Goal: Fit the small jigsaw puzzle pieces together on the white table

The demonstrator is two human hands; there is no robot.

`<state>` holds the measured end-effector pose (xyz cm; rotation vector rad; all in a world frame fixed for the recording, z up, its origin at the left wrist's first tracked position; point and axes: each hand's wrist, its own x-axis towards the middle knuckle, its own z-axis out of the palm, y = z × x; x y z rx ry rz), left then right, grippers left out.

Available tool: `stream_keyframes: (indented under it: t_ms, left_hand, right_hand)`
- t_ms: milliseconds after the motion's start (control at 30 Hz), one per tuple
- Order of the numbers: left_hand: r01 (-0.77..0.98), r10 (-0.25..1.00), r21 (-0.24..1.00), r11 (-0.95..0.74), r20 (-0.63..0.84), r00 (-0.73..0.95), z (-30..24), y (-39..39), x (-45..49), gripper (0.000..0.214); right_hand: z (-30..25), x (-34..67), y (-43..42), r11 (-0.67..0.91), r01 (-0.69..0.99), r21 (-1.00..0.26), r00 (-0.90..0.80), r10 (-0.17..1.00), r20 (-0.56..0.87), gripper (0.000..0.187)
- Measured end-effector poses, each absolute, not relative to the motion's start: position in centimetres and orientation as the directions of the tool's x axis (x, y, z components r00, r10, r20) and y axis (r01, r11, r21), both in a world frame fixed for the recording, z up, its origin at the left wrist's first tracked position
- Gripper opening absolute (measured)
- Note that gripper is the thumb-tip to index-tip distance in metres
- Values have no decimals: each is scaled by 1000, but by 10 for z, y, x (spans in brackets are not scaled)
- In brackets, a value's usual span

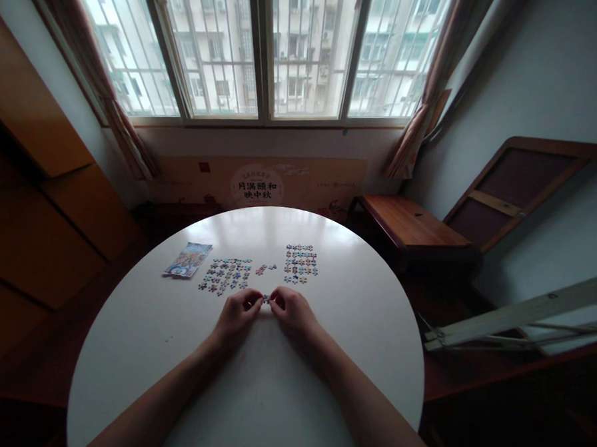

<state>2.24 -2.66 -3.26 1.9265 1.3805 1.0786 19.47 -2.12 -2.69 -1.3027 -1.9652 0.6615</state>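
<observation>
Both hands rest on a round white table (186, 363), fingertips meeting. My left hand (239, 316) and my right hand (293, 312) are curled in a pinch on small jigsaw pieces (266, 298) held between them. Beyond the hands lie a loose spread of puzzle pieces (225, 275), a couple of stray pieces (265, 268) and a tidier block of pieces (300, 263). A colourful printed puzzle picture card (187, 259) lies at the far left of the pieces.
A wooden side table (409, 228) stands to the right of the round table. A framed wooden panel (517, 192) leans on the right wall. Wooden cabinets (38, 217) fill the left. A barred window (269, 51) with curtains is ahead.
</observation>
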Motion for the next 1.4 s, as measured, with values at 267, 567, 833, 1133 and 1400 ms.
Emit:
stream_keyframes:
  t_ms: [267, 567, 833, 1133, 1400]
  left_hand:
    - [511, 940, 790, -339, 299, 162, -32, -27, 23, 18]
    - [520, 938, 781, -345, 301, 171, -33, -26, 22, 18]
    - [532, 938, 773, -346, 306, 165, -35, -25, 22, 19]
    - [528, 940, 779, -339, 297, 165, -34, -25, 22, 19]
    - [522, 941, 783, -338, 295, 167, -32, -26, 22, 21]
  right_hand:
    - [-27, 195, -21, 364, 586, -724, -271, 930, 248, 7]
    - [-27, 194, -20, 359, 591, -722, -269, 932, 243, 7]
    - [-29, 195, -21, 369, 593, -716, -268, 929, 257, 7]
    - [-27, 195, -21, 366, 589, -720, -271, 929, 251, 7]
    - [-26, 195, -22, 369, 584, -723, -272, 928, 253, 7]
